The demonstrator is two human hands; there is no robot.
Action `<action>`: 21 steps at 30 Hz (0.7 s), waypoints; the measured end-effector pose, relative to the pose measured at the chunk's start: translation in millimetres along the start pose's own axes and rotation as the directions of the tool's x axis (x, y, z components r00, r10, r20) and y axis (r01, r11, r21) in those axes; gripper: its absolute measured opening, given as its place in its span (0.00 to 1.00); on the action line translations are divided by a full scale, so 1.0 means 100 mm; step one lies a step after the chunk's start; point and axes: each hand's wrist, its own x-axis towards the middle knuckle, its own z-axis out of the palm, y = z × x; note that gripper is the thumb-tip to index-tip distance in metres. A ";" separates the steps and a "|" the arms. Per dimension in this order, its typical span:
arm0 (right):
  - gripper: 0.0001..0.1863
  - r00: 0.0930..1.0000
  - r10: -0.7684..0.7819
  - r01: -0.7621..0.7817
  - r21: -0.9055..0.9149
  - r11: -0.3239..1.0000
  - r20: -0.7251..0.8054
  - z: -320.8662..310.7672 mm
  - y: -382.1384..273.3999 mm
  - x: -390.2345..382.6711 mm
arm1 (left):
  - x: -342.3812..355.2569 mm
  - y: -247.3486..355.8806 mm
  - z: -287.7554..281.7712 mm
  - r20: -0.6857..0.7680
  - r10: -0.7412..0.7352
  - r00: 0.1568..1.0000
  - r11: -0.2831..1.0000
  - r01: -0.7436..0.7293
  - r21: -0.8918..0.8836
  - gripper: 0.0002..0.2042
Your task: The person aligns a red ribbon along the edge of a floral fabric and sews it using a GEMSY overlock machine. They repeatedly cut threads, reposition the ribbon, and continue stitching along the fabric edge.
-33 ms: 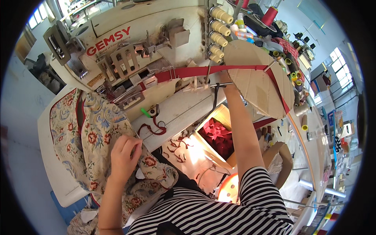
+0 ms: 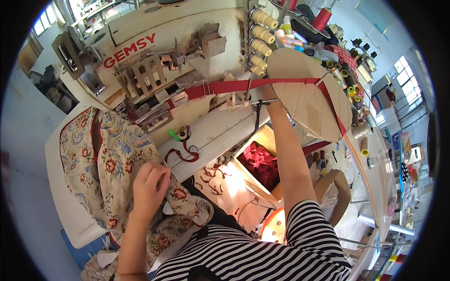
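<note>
My left hand (image 2: 151, 187) is curled over the cream floral fabric (image 2: 112, 159) with red binding; whatever its fingertips hold is hidden. My right arm reaches up to the sewing machine (image 2: 131, 28); my right hand (image 2: 271, 97) is by a metal rod under the edge of a cardboard disc (image 2: 300, 110), its fingers mostly hidden. A red tape (image 2: 234, 86) runs from the machine's guides across the disc and down its right side. A short red strip (image 2: 187, 157) lies looped on the machine's plate below a green piece (image 2: 174, 134).
Cream tensioner knobs (image 2: 262, 35) stand on the machine. Many thread spools (image 2: 364, 145) crowd the right side. An open box (image 2: 255, 164) of red material sits below the plate, near scattered red scraps (image 2: 213, 185) and an orange stool (image 2: 272, 225). Windows and other worktables are behind.
</note>
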 end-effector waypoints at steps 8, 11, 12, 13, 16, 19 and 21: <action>0.27 0.997 0.041 -0.044 0.056 0.997 0.060 -0.04 0.12 -0.15 | 0.04 0.00 0.05 -0.050 0.074 0.996 0.997 -0.075 -0.019 0.08; 0.27 0.992 0.069 -0.077 0.078 0.994 0.104 -0.08 0.18 -0.31 | 0.07 0.01 0.06 -0.074 0.065 0.995 0.998 -0.066 -0.001 0.08; 0.27 0.988 0.096 -0.108 0.093 0.990 0.125 -0.12 0.23 -0.37 | 0.07 0.01 0.06 -0.078 0.058 0.995 0.998 -0.058 0.005 0.08; 0.28 0.982 0.120 -0.137 0.113 0.984 0.145 -0.18 0.28 -0.44 | 0.07 0.00 0.07 -0.083 0.044 0.996 0.999 -0.045 -0.013 0.08; 0.25 0.836 0.358 -0.496 0.293 0.818 0.417 -0.40 0.46 -0.81 | 0.03 0.02 0.08 -0.099 0.008 0.995 0.999 -0.013 -0.051 0.07; 0.18 0.654 0.302 -0.755 0.577 0.312 0.694 -1.07 0.05 -1.56 | 0.01 -0.02 0.05 -0.113 -0.029 0.993 0.998 0.023 -0.055 0.06; 0.15 0.423 0.187 -0.906 0.412 0.097 0.887 -1.40 -0.30 -2.13 | 0.02 0.00 0.05 -0.105 -0.041 0.994 0.997 0.033 -0.071 0.06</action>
